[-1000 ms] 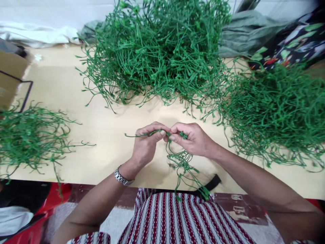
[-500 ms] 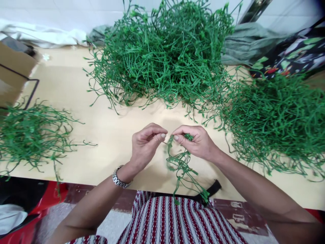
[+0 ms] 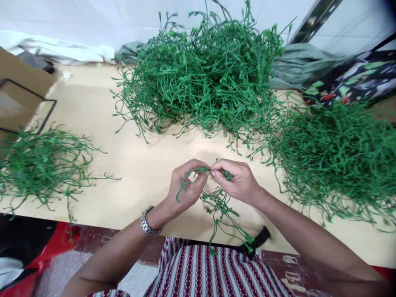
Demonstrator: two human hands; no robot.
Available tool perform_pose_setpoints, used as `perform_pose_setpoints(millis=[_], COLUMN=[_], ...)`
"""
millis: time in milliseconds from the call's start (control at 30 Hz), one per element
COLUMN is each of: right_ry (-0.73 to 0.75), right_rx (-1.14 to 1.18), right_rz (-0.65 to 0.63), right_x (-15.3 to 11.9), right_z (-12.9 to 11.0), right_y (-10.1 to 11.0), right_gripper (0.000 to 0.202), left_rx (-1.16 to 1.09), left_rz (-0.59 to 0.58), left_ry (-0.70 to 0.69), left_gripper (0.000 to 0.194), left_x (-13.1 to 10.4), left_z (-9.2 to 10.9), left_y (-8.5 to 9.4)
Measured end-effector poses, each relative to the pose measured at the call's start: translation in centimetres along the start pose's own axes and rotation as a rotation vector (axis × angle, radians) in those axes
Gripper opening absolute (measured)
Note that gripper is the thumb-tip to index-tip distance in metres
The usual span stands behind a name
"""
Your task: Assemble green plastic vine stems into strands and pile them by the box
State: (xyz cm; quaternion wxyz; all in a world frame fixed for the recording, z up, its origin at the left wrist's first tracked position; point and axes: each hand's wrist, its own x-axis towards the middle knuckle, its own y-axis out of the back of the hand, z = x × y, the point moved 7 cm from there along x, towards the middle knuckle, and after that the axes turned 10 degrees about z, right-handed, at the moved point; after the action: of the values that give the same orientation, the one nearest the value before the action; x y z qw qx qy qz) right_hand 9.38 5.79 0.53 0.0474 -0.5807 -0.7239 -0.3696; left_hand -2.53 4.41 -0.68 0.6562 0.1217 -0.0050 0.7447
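Observation:
My left hand (image 3: 187, 185), with a metal-band watch (image 3: 147, 221) on its wrist, pinches a green stem (image 3: 182, 184) between thumb and forefinger; the stem curls over the palm. Touching it at the fingertips, my right hand (image 3: 236, 179) is closed around a small bunch of thin green stems (image 3: 221, 208). These look like plastic flower stems and dangle below the right hand to the table's front edge. Exactly what lies between the two pinching fingertips is too small to make out.
A tall heap of green stems (image 3: 204, 78) lies at the back, another heap (image 3: 340, 152) to the right, a smaller one (image 3: 46, 165) to the left. A cardboard box (image 3: 23, 90) stands at the left edge. A black strap (image 3: 260, 240) lies at the table's front edge (image 3: 182, 235).
The fingertips of both hands have come together. A stem that hung by the right fingers now lies across the left hand, pinched there. The view has shifted slightly.

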Motion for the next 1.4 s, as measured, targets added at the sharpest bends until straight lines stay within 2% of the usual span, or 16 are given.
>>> perform_pose_setpoints(millis=[200,300,367,467,667,767,867,1033,1133,1233,1333,1400], right_ry=[0.138,0.159,0.181,0.245,0.356,0.324,0.23,-0.1,-0.248,-0.226,-0.078,0.027], right_rx=[-0.088,-0.133,-0.176,-0.26,-0.372,-0.356,-0.214,0.01,0.091,0.06,-0.054,-0.143], right_rz=[-0.012,0.011,0.04,0.089,0.025,0.023,0.005,0.018,0.042,0.071,0.049,0.029], right_x=[0.2,0.4,0.4,0.3,-0.3,-0.4,-0.4,-0.3,-0.4,-0.3,-0.2,-0.1], right_z=[-1.0,-1.2,-1.5,-2.1,-2.8,-2.5,-2.0,0.2,1.1,1.0,0.0,-0.6], right_y=[0.3,0.5,0.6,0.6,-0.1,-0.1,-0.1,-0.3,-0.4,-0.2,-0.2,-0.3], right_gripper=[0.009,0.009,0.01,0.012,0.015,0.013,0.024,0.015,0.011,0.008,0.007,0.009], left_rx=[-0.071,-0.033,-0.006,0.026,0.023,-0.044,-0.192,-0.325,-0.331,-0.267,-0.18,-0.144], left_rz=[0.031,0.087,0.075,0.049,0.093,0.095,0.076,0.155,0.164,0.092,0.061,0.077], left_ry=[0.058,-0.092,-0.191,-0.25,-0.098,-0.056,-0.005,0.097,0.098,0.065,0.049,0.065], left_gripper=[0.006,0.007,0.007,0.005,0.011,0.011,0.008,0.008,0.008,0.007,0.001,0.007], left_x=[0.5,0.6,0.4,-0.1,-0.3,-0.1,0.0,-0.2,-0.5,-0.4,-0.2,-0.1], left_z=[-0.3,0.5,1.0,1.3,0.3,0.0,-0.4,-1.5,-1.4,-0.8,-0.4,-0.5], left_y=[0.2,0.6,0.5,0.2,0.3,0.3,0.1,0.0,-0.2,-0.6,-0.7,-0.7])
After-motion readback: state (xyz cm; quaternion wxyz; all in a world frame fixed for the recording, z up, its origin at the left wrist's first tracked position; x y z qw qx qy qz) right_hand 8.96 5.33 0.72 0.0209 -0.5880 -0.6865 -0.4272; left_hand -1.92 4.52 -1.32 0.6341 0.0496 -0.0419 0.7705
